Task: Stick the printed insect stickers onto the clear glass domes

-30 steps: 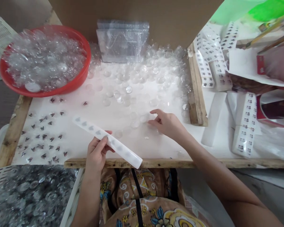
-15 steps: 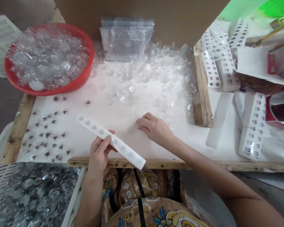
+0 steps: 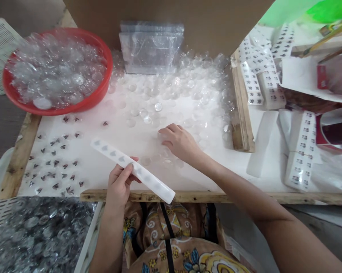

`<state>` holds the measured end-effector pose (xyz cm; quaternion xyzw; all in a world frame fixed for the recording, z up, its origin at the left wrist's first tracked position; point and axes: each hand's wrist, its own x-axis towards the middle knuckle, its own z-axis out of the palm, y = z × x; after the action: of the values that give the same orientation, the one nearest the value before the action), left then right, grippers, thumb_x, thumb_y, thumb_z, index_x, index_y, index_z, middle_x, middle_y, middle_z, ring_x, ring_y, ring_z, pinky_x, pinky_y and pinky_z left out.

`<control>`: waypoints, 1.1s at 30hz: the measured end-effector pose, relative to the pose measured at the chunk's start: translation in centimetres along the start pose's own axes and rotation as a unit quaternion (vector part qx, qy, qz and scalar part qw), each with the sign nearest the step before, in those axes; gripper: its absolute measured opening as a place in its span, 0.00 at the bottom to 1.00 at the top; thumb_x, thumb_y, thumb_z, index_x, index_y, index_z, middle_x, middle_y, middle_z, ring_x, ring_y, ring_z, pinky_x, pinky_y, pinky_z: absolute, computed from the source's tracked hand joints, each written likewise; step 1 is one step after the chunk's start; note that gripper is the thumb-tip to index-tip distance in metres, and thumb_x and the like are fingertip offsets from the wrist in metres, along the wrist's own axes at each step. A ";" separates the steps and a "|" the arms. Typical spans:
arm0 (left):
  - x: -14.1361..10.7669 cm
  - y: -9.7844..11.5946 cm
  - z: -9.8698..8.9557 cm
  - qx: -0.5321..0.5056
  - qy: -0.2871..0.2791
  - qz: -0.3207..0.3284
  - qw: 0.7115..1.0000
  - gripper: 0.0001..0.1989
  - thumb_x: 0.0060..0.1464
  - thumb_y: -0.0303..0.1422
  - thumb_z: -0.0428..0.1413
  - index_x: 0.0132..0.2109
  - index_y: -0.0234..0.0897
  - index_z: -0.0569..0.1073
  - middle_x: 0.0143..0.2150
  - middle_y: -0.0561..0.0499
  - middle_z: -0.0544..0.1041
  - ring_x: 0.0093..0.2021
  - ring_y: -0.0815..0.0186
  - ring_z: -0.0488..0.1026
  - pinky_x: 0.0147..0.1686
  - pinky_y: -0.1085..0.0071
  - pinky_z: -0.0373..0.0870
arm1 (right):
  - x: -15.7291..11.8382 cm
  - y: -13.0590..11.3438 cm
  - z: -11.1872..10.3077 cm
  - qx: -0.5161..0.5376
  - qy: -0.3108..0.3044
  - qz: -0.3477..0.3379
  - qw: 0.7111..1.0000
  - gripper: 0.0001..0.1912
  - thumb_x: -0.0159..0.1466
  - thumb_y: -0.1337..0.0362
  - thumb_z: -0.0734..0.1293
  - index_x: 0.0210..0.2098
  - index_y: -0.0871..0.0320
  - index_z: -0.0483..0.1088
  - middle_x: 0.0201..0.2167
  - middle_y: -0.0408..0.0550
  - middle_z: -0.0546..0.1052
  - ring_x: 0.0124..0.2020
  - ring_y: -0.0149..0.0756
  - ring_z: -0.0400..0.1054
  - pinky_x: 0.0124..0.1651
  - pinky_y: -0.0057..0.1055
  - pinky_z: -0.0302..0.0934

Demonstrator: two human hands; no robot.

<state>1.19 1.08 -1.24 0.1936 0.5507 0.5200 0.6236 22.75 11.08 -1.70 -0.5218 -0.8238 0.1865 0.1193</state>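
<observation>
My left hand (image 3: 122,181) pinches a long white sticker strip (image 3: 154,185) between thumb and fingers near its middle. The strip slants from upper left to lower right, its grey printed marks facing up faintly. Above the white tabletop, my right hand (image 3: 180,145) reaches in with thumb and forefinger apart; nothing shows between them. Small clear plastic discs (image 3: 158,107) lie scattered in front of it, and a few more are just below its fingers. On the left of the table lie several clear discs bearing small dark printed stickers (image 3: 56,163).
A red basin (image 3: 101,93) heaped with clear discs stands back left. A white crate (image 3: 87,239) of discs sits below. Clear plastic bags (image 3: 150,49) lean on a cardboard box (image 3: 210,22). Wooden strips (image 3: 241,110) edge the table; banded sticker sheets (image 3: 301,151) lie right.
My right hand has moved up and slightly left, its fingers parting, leaving discs visible where it was. My left hand holds the strip in the same place.
</observation>
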 end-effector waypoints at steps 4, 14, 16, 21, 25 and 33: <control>-0.1 0.1 0.1 0.004 -0.005 -0.001 1.000 0.17 0.45 0.40 0.67 0.40 0.34 0.82 0.25 0.53 0.75 0.22 0.71 0.72 0.19 0.77 0.72 | 0.1 0.7 0.6 0.006 0.007 -0.008 1.000 0.12 0.64 0.72 0.66 0.47 0.57 0.71 0.45 0.56 0.73 0.45 0.47 0.69 0.43 0.40 0.65; -0.2 -0.1 -0.1 0.002 -0.013 -0.002 1.000 0.15 0.47 0.40 0.67 0.40 0.34 0.82 0.25 0.53 0.75 0.23 0.71 0.72 0.20 0.77 0.73 | -0.1 -0.4 0.1 0.011 0.013 -0.017 1.000 0.11 0.67 0.73 0.63 0.47 0.58 0.71 0.48 0.58 0.72 0.47 0.47 0.69 0.45 0.41 0.66; -0.2 0.0 -0.1 0.001 -0.012 -0.002 1.000 0.16 0.47 0.40 0.67 0.40 0.34 0.82 0.25 0.53 0.75 0.23 0.71 0.72 0.20 0.77 0.73 | -0.1 -0.4 0.3 -0.007 0.017 -0.016 1.000 0.12 0.66 0.72 0.66 0.49 0.57 0.71 0.49 0.58 0.72 0.47 0.48 0.68 0.46 0.42 0.65; -0.1 0.0 -0.1 0.008 -0.016 -0.003 1.000 0.16 0.47 0.40 0.66 0.40 0.34 0.82 0.24 0.53 0.75 0.22 0.70 0.72 0.19 0.76 0.73 | -0.2 0.4 1.0 -0.027 0.012 -0.016 0.999 0.10 0.64 0.71 0.68 0.45 0.57 0.73 0.46 0.57 0.73 0.44 0.47 0.67 0.44 0.41 0.63; -0.1 0.1 -0.1 0.009 -0.015 0.000 1.000 0.15 0.47 0.40 0.66 0.40 0.34 0.82 0.25 0.54 0.75 0.22 0.71 0.72 0.20 0.76 0.73 | -0.1 0.6 1.4 -0.031 0.016 -0.015 0.999 0.06 0.66 0.70 0.66 0.40 0.57 0.75 0.40 0.55 0.74 0.41 0.44 0.65 0.42 0.39 0.61; -0.1 -0.1 -0.1 0.004 -0.012 -0.004 1.000 0.16 0.47 0.39 0.67 0.41 0.34 0.82 0.24 0.53 0.75 0.23 0.71 0.72 0.20 0.77 0.73 | 0.7 0.0 1.5 -0.037 0.079 -0.044 0.995 0.14 0.69 0.71 0.60 0.38 0.55 0.77 0.42 0.55 0.75 0.44 0.45 0.64 0.45 0.41 0.60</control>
<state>1.16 0.90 -1.31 0.2005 0.5462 0.5127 0.6313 21.87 11.45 -3.11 -0.5022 -0.8403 0.1091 0.1727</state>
